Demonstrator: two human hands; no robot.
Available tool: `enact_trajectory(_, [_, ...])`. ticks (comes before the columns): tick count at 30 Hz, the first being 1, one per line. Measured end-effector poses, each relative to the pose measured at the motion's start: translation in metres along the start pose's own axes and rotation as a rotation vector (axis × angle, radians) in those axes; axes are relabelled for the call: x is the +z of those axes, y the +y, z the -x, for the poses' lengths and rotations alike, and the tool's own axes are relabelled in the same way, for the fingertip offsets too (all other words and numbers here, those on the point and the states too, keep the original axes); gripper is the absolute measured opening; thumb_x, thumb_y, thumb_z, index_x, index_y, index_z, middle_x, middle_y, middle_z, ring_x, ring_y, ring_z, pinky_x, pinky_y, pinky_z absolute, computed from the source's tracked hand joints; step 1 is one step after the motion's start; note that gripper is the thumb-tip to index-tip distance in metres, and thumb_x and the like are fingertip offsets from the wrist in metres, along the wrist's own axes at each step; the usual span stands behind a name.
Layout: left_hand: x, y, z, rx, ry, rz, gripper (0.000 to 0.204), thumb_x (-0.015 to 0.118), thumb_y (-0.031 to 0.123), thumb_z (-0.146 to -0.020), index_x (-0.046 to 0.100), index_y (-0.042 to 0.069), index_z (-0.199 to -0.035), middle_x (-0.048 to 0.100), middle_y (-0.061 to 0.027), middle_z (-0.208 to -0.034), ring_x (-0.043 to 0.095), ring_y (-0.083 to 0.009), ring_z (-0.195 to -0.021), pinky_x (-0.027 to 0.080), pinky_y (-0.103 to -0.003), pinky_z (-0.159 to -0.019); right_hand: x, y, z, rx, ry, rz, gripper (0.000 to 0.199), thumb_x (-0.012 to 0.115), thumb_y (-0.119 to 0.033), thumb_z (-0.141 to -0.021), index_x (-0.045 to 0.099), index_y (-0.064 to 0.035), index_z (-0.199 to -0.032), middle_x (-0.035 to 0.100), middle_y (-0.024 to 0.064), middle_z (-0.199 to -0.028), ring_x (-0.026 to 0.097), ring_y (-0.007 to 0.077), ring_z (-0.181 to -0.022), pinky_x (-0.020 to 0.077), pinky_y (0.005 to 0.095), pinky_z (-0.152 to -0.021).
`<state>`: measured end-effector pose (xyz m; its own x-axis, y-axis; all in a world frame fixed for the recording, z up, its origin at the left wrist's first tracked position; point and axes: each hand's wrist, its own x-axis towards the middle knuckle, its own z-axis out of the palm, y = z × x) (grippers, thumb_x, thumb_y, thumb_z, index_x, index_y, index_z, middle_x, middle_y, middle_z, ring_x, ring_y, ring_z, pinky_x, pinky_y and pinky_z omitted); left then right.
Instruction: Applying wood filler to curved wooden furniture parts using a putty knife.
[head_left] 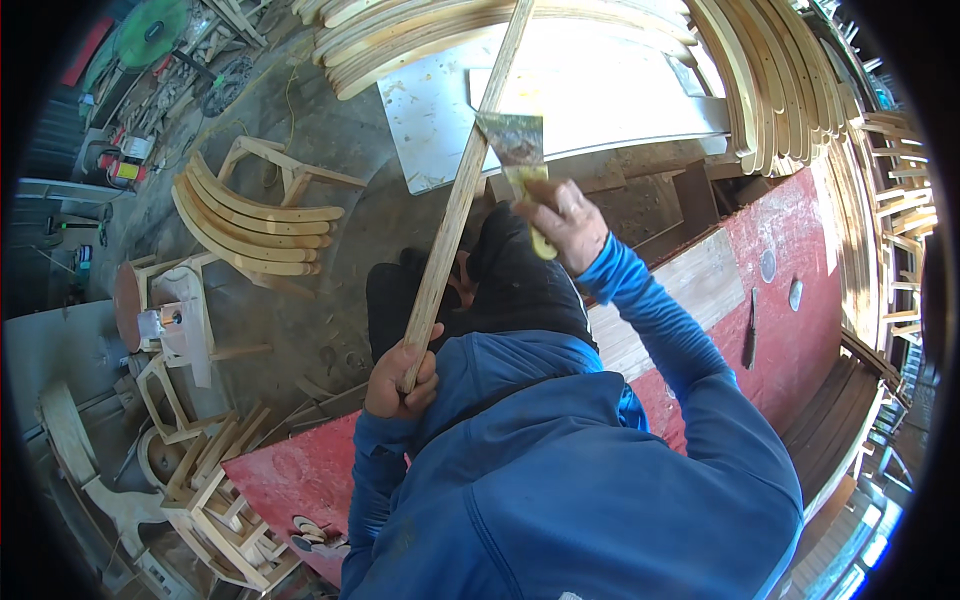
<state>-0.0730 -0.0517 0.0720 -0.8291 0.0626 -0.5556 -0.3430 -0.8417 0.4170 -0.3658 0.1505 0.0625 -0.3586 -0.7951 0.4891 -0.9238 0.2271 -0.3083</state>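
The left arm is tucked in against the body, its hand [400, 380] low beside the waist with the fingers curled and clamped around the near end of a long wooden strip [445, 235]. The strip slants away from the body, its far part reaching over the white table [420, 130]. The right arm bends out at the elbow, its forearm angled forward and inward; the right hand [568, 225] is raised higher up the picture than the left, its fingers closed on the yellow handle of a scraper [515, 137]. The blade points away from the body, 1 corner at the strip's right edge; whether it touches, I cannot tell. 2 groups of curved wooden pieces [770, 100] lie at the table's far side and right end.
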Motion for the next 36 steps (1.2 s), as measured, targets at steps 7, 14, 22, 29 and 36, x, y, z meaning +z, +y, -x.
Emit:
enact_trajectory(7, [-0.003, -0.001, -0.002, 0.018, 0.002, -0.082, 0.054, 0.046, 0.036, -0.104, 0.04, 0.003, -0.147, 0.046, 0.0004, -0.072, 0.035, -0.0071, -0.046, 0.03, -0.022, -0.042, -0.025, -0.021, 0.024, 0.13, 0.017, -0.188, 0.033, 0.066, 0.0, -0.08, 0.07, -0.0061, -0.112, 0.059, 0.0194, -0.121, 0.062, 0.0341, -0.11, 0.0535, 0.0367, -0.091])
enact_trajectory(14, [0.007, -0.001, -0.001, 0.062, 0.075, -0.026, 0.048, 0.05, 0.027, -0.101, 0.047, 0.0, -0.14, 0.048, -0.0016, -0.069, 0.037, -0.0085, -0.042, 0.031, -0.023, -0.039, -0.021, -0.01, -0.006, 0.044, -0.027, -0.003, 0.042, 0.069, -0.004, -0.077, 0.067, -0.0095, -0.119, 0.058, 0.0139, -0.114, 0.061, 0.0331, -0.104, 0.0557, 0.0401, -0.086])
enact_trajectory(22, [0.009, -0.008, -0.004, 0.112, 0.132, -0.143, 0.049, 0.052, 0.022, -0.098, 0.046, -0.002, -0.14, 0.047, -0.0013, -0.066, 0.037, -0.0084, -0.041, 0.03, -0.024, -0.038, -0.052, -0.023, -0.001, 0.004, 0.021, -0.292, 0.044, 0.075, 0.002, -0.072, 0.071, -0.0062, -0.115, 0.065, 0.0176, -0.112, 0.067, 0.0345, -0.099, 0.0565, 0.0384, -0.087])
enact_trajectory(29, [0.014, -0.011, -0.002, 0.145, 0.159, -0.227, 0.047, 0.048, 0.028, -0.102, 0.048, 0.0, -0.14, 0.047, -0.0007, -0.068, 0.036, -0.0079, -0.043, 0.03, -0.022, -0.039, -0.042, 0.013, -0.037, -0.036, 0.051, -0.068, 0.04, 0.068, 0.0, -0.08, 0.07, -0.0053, -0.119, 0.066, 0.0149, -0.114, 0.066, 0.0332, -0.103, 0.0559, 0.0375, -0.089])
enact_trajectory(36, [0.015, -0.012, -0.003, 0.139, 0.175, -0.081, 0.051, 0.053, 0.02, -0.097, 0.043, -0.005, -0.141, 0.047, -0.001, -0.065, 0.037, -0.0083, -0.04, 0.029, -0.023, -0.037, -0.041, -0.026, -0.005, -0.104, -0.075, -0.08, 0.042, 0.069, -0.006, -0.08, 0.069, -0.008, -0.121, 0.063, 0.0142, -0.117, 0.065, 0.0317, -0.1, 0.0571, 0.0386, -0.086])
